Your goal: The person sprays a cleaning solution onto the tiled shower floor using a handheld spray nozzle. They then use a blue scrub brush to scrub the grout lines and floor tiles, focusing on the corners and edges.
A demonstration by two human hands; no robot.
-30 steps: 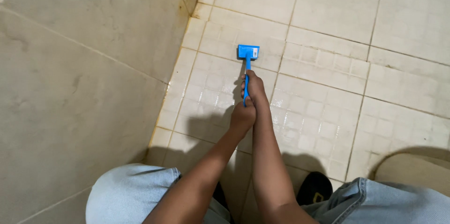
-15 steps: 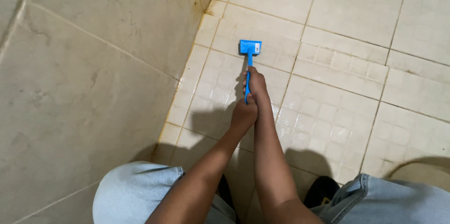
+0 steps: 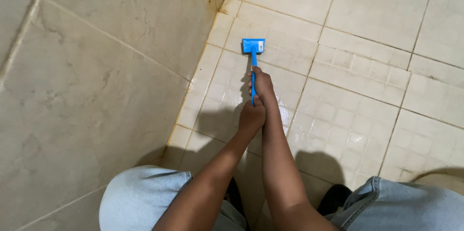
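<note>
A blue scrub brush (image 3: 253, 46) with a long blue handle rests head-down on the beige tiled floor (image 3: 357, 81), close to the wall. My right hand (image 3: 262, 84) is wrapped around the handle nearer the brush head. Just behind it, my left hand (image 3: 252, 117) grips the handle's rear end. Both forearms stretch out from between my knees in light blue jeans.
A large-tiled beige wall (image 3: 96, 76) rises on the left, meeting the floor along a stained grout line. The floor tiles near the brush look wet and shiny. A dark shoe (image 3: 338, 197) shows between my legs. A curved beige object (image 3: 442, 180) sits at the lower right edge.
The brush head and both hands have kept nearly the same place on the floor; the view has shifted slightly, with the brush a little farther forward along the tiles.
</note>
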